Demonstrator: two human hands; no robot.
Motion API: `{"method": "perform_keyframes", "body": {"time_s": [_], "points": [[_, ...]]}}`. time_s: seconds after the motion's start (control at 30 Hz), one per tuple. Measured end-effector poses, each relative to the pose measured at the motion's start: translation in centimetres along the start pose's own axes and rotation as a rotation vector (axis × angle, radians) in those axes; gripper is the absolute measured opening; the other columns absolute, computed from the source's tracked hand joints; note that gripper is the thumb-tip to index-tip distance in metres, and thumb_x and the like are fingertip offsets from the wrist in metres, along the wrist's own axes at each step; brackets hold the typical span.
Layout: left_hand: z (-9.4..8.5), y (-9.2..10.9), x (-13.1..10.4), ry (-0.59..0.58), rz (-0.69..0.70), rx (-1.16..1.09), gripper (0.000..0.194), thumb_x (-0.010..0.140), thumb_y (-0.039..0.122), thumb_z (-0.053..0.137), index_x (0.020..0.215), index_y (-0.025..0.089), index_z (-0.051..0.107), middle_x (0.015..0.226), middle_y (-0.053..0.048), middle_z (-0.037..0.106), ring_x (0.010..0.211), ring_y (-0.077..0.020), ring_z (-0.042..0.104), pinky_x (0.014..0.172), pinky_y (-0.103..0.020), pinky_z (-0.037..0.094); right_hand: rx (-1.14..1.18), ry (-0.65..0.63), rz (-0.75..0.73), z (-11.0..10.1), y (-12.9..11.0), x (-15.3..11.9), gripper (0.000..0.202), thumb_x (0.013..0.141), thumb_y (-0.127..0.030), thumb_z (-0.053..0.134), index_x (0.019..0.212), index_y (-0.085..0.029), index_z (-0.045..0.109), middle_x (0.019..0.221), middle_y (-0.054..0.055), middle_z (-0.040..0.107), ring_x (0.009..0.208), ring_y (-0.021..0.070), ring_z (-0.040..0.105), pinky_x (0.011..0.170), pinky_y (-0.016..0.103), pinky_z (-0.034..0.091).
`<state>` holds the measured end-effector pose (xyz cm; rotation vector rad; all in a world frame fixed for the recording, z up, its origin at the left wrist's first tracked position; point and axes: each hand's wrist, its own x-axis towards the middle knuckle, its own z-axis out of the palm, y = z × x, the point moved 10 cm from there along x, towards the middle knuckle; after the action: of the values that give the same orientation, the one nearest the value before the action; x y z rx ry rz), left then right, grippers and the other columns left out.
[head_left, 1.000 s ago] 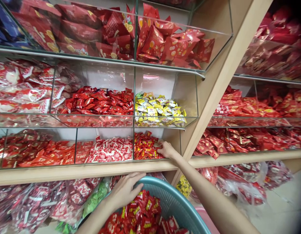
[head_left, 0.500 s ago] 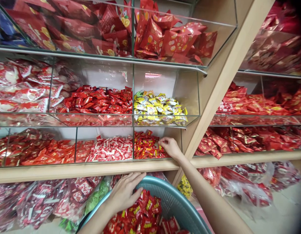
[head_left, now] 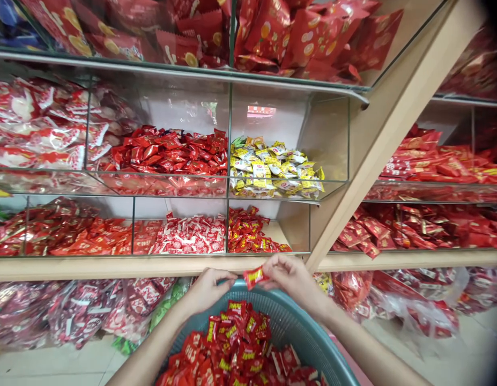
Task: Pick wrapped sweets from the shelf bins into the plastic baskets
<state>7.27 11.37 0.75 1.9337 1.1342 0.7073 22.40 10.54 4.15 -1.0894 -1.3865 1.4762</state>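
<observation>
My right hand (head_left: 290, 279) pinches a red wrapped candy (head_left: 254, 277) with yellow lettering, just above the far rim of a teal plastic basket (head_left: 316, 324). Closed at that rim, left of the candy, is my left hand (head_left: 210, 289), its thumb and forefinger close together and its other fingers partly hidden. Inside the basket lies a heap of red wrapped candies (head_left: 240, 343), many with the same yellow lettering. Matching candies (head_left: 248, 230) fill part of the lower shelf compartment straight ahead.
A wooden shelf edge (head_left: 111, 268) runs behind the basket. Clear dividers separate red-and-white candies (head_left: 192, 233), yellow-and-white packets (head_left: 272, 166) and larger red packets (head_left: 312, 37). A slanting wooden post (head_left: 377, 155) stands right. Bagged candies (head_left: 83, 311) lie on the floor below.
My right hand has come back from the lower compartment to the basket rim with a candy in its fingers. My left hand has changed from spread to closed at the rim.
</observation>
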Motion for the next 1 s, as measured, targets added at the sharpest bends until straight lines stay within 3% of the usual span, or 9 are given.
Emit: {"method": "perform_keyframes", "body": {"time_s": [0.1,0.2,0.57,0.77,1.0], "points": [[0.1,-0.9,-0.1,-0.033,-0.039,-0.059,0.036,0.084,0.041,0.049,0.090,0.015,0.074,0.087,-0.003,0.073,0.080,-0.0211,0.063,0.074,-0.026,0.048,-0.125,-0.073,0.033,2.3,3.0,-1.7,0.031,0.074,-0.047,0.063,0.071,-0.018,0.055,0.066,-0.002,0.060,0.061,0.0135,0.058,0.058,0.026,0.045],[0.1,-1.3,-0.5,-0.026,-0.057,-0.059,0.040,0.084,0.044,0.047,0.084,0.015,0.074,0.083,-0.002,0.072,0.076,-0.0202,0.061,0.070,-0.025,0.046,-0.289,-0.062,-0.011,2.9,4.3,-2.2,0.029,0.077,-0.045,0.060,0.068,-0.017,0.057,0.060,-0.003,0.054,0.056,0.0106,0.048,0.053,0.022,0.036],[0.5,-1.8,-0.4,-0.057,-0.055,-0.094,0.040,0.085,0.043,0.046,0.081,0.012,0.071,0.077,-0.001,0.068,0.073,-0.0168,0.056,0.067,-0.022,0.042,-0.256,-0.125,0.008,5.5,4.8,-2.3,0.023,0.078,-0.037,0.058,0.067,-0.017,0.056,0.060,-0.004,0.051,0.057,0.0103,0.044,0.056,0.022,0.033],[0.6,-1.9,-0.4,-0.060,-0.053,-0.125,0.037,0.085,0.038,0.046,0.085,0.012,0.072,0.080,-0.002,0.069,0.077,-0.0179,0.057,0.072,-0.023,0.043,-0.597,-0.162,-0.160,9.1,3.7,-0.6,0.014,0.078,-0.019,0.054,0.065,-0.018,0.058,0.060,-0.004,0.056,0.057,0.0103,0.047,0.055,0.020,0.032],[0.4,-1.8,-0.5,-0.072,-0.050,-0.135,0.033,0.084,0.035,0.048,0.080,0.012,0.071,0.077,-0.001,0.069,0.074,-0.0174,0.058,0.067,-0.022,0.043,-0.878,-0.164,-0.168,11.5,5.1,0.6,0.014,0.075,-0.011,0.054,0.066,-0.018,0.063,0.064,-0.001,0.064,0.061,0.0121,0.055,0.058,0.020,0.034]]}}
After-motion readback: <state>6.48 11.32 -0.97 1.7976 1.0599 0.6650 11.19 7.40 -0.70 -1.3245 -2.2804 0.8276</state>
